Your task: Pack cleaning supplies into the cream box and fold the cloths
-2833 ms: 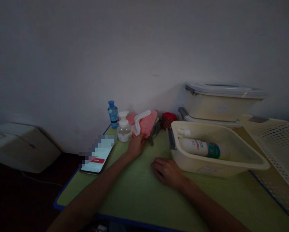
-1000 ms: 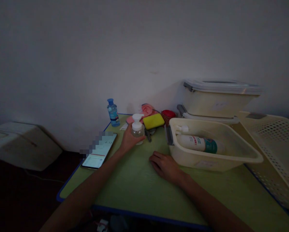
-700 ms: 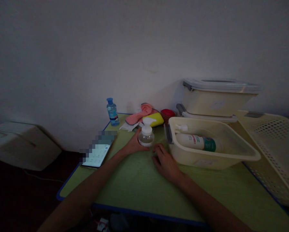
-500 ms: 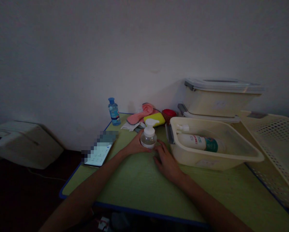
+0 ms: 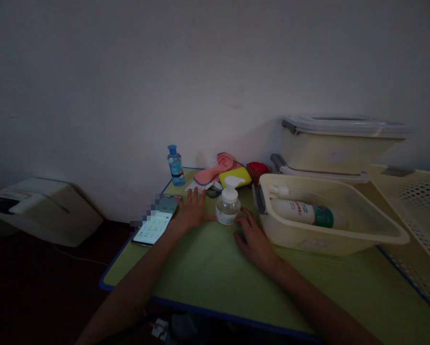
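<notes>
A small clear pump bottle [image 5: 228, 207] with a white pump head stands upright on the green table [image 5: 207, 282]. My left hand [image 5: 192, 211] lies flat just left of it, fingers stretched out, holding nothing. My right hand [image 5: 254, 239] rests on the table just right of the bottle, fingers spread toward its base, between the bottle and a cream tub [image 5: 344, 239]. Inside the tub lies a white bottle [image 5: 301, 213] with a green end.
A lit phone [image 5: 153, 225] lies left of my left hand. At the back stand a blue water bottle [image 5: 175, 166], pink cloths [image 5: 215, 170], a yellow sponge [image 5: 236, 176] and a red round item [image 5: 257, 170]. Lidded boxes [image 5: 340, 148] and a perforated basket [image 5: 419, 211] stand right.
My left hand carried the pump bottle from the back toward the tub, set it down and let go; it now lies flat beside it. My right hand moved up next to the bottle.
</notes>
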`<act>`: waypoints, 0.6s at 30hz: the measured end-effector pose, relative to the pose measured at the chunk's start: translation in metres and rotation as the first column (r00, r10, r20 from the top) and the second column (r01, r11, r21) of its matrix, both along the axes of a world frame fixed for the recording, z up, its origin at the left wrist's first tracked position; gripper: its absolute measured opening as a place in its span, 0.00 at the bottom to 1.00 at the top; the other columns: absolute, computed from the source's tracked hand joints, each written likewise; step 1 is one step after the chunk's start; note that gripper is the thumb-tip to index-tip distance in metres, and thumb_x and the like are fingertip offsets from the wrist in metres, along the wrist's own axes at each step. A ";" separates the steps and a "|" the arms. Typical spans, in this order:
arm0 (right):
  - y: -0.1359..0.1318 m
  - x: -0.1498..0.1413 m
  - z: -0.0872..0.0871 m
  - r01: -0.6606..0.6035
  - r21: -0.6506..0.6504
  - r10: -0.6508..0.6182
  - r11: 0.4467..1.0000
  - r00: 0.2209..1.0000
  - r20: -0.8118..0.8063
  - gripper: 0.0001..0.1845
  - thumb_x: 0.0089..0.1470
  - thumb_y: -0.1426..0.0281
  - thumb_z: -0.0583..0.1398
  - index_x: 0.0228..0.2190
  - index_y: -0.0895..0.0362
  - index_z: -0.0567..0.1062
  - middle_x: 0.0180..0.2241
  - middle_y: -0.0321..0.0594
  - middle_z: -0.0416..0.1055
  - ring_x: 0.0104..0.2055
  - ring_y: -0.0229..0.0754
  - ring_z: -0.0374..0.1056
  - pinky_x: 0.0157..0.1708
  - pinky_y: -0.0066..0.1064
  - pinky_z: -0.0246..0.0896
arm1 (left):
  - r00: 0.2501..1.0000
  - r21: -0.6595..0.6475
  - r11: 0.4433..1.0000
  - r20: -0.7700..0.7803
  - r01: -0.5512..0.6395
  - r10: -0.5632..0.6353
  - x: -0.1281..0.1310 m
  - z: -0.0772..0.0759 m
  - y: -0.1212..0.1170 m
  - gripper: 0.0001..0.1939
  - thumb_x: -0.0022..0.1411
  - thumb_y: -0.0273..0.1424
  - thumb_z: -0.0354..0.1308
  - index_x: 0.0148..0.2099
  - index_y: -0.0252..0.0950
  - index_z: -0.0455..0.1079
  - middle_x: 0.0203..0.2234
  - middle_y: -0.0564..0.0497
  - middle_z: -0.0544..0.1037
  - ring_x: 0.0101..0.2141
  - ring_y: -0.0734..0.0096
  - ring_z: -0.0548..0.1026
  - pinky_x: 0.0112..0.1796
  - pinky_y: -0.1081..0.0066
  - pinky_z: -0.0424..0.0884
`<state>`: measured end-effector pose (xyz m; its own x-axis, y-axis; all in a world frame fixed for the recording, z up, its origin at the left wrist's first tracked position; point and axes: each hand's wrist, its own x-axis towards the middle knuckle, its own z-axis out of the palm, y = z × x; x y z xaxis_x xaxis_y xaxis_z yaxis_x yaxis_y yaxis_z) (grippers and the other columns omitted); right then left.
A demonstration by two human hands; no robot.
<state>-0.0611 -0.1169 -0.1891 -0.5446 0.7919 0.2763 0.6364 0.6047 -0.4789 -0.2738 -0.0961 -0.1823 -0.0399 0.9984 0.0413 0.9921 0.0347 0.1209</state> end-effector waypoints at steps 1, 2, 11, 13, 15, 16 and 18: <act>0.000 0.000 0.000 0.003 0.004 -0.003 1.000 1.000 0.000 0.14 0.49 0.78 0.52 0.40 0.57 0.61 0.57 0.53 0.48 0.53 0.49 0.59 0.51 0.46 0.58 | 1.000 -0.026 1.000 -0.011 -0.014 0.014 -0.001 -0.001 0.001 0.46 0.53 0.51 0.51 0.64 0.31 0.38 0.62 0.30 0.39 0.60 0.38 0.39 0.48 0.31 0.41; 0.000 0.000 0.000 0.007 0.007 -0.007 1.000 1.000 0.003 0.14 0.49 0.78 0.52 0.40 0.57 0.61 0.57 0.53 0.48 0.53 0.49 0.59 0.51 0.46 0.58 | 1.000 -0.052 0.998 -0.016 -0.024 0.023 -0.002 -0.002 0.001 0.47 0.53 0.51 0.52 0.64 0.31 0.37 0.62 0.30 0.38 0.60 0.38 0.39 0.47 0.31 0.43; 0.001 0.001 -0.003 0.004 0.006 -0.004 1.000 1.000 -0.023 0.14 0.49 0.78 0.51 0.39 0.57 0.62 0.58 0.52 0.47 0.56 0.49 0.57 0.53 0.46 0.56 | 0.914 -0.029 0.977 0.359 0.213 -0.189 0.003 0.009 0.002 0.60 0.40 0.43 0.65 0.64 0.30 0.31 0.62 0.30 0.37 0.61 0.44 0.35 0.54 0.39 0.31; 0.001 0.000 -0.003 0.006 0.010 -0.006 1.000 1.000 -0.026 0.13 0.49 0.78 0.51 0.39 0.57 0.62 0.58 0.52 0.47 0.56 0.49 0.57 0.53 0.45 0.56 | 0.751 0.075 0.938 0.580 0.338 -0.317 0.009 0.005 0.004 0.59 0.38 0.41 0.67 0.64 0.33 0.34 0.62 0.33 0.42 0.61 0.46 0.41 0.56 0.44 0.36; 0.001 0.000 -0.003 0.005 0.014 -0.004 1.000 1.000 -0.028 0.14 0.49 0.79 0.51 0.39 0.57 0.61 0.58 0.53 0.48 0.56 0.49 0.56 0.53 0.45 0.56 | 0.526 0.209 0.896 0.748 0.392 -0.405 0.015 -0.003 0.007 0.57 0.37 0.39 0.68 0.63 0.34 0.39 0.61 0.36 0.49 0.60 0.49 0.48 0.57 0.51 0.45; 0.001 0.000 -0.003 0.003 0.017 -0.002 1.000 0.999 -0.034 0.14 0.48 0.79 0.51 0.39 0.57 0.61 0.57 0.53 0.49 0.57 0.49 0.55 0.53 0.45 0.55 | 0.433 0.263 0.886 0.796 0.383 -0.423 0.019 -0.007 0.009 0.55 0.36 0.37 0.68 0.62 0.34 0.42 0.59 0.36 0.52 0.59 0.50 0.52 0.57 0.54 0.49; 0.001 0.001 -0.002 -0.008 0.020 0.009 1.000 0.998 -0.058 0.16 0.48 0.79 0.51 0.41 0.57 0.60 0.56 0.53 0.52 0.58 0.49 0.54 0.53 0.46 0.56 | 0.323 0.316 0.897 0.852 0.309 -0.411 0.026 -0.014 0.013 0.52 0.35 0.36 0.69 0.59 0.33 0.47 0.55 0.37 0.59 0.56 0.50 0.58 0.54 0.56 0.55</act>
<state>-0.0604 -0.1159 -0.1915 -0.5338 0.7815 0.3231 0.6027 0.6196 -0.5028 -0.2478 -0.0835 -0.1960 0.2586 0.9187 0.2985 0.2233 -0.3575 0.9069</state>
